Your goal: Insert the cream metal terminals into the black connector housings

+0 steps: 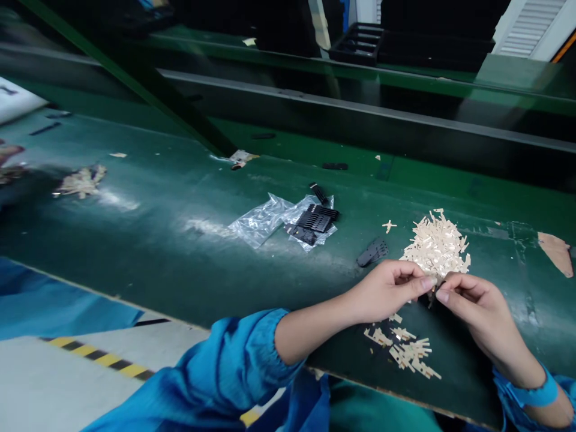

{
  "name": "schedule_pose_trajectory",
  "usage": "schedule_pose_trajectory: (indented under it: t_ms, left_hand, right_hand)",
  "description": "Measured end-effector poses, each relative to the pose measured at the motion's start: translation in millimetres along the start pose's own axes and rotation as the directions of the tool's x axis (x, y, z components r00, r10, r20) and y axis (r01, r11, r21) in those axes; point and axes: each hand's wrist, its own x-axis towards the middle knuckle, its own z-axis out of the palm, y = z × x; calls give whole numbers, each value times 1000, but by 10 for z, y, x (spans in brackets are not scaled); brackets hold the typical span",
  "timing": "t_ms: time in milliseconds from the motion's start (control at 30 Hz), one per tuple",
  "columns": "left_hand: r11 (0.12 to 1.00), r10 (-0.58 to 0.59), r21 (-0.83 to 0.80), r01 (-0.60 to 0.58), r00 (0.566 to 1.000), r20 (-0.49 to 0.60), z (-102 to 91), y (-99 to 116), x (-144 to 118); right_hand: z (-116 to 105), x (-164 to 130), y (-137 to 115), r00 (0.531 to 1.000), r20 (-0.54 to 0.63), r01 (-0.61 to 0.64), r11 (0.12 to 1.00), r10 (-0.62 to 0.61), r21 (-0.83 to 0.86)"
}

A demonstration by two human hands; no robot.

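My left hand [391, 293] and my right hand [477, 303] meet over the front right of the green table, fingertips nearly touching. Each is closed in a pinch. Between them shows a small dark piece [431, 296], mostly covered by the fingers, too small to name. Right behind the hands rises a heap of small cream-coloured flat pieces [436, 240]. A looser scatter of similar pieces [411, 351] lies in front of them, near the table edge. Just beyond my left hand rests a black flat part with slots [372, 252].
Black slotted parts [315, 219] lie on a clear plastic bag [263, 219] mid-table. Another cream pile [83, 181] and part of another person's hand [9, 153] are at far left. A green post [180, 114] slants down to the table [171, 252]. A black crate [357, 43] stands behind.
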Motion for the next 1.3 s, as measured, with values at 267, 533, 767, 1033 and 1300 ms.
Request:
schedule_pose_trajectory:
  t_ms: [267,533,767,1033,1300]
  left_hand:
    - [511,90,795,328,899,-429,-681,271,-117]
    - [517,23,792,324,920,-391,-730,232,-82]
    - [911,112,411,44,931,-348,-435,147,-72]
    - [985,-105,-135,105,994,9,-61,-89,0]
    - [973,-67,-213,93,990,128,31,-94,-110]
  right_hand:
    - [-23,9,-18,999,-38,-13,1000,14,26]
    - [-19,24,-4,999,-37,-9,999,11,46]
    - [-25,25,67,998,-65,1,997,4,76]
    - [24,60,47,982,-187,30,999,-22,40]
    - [66,40,16,976,-217,31,999,-23,34]
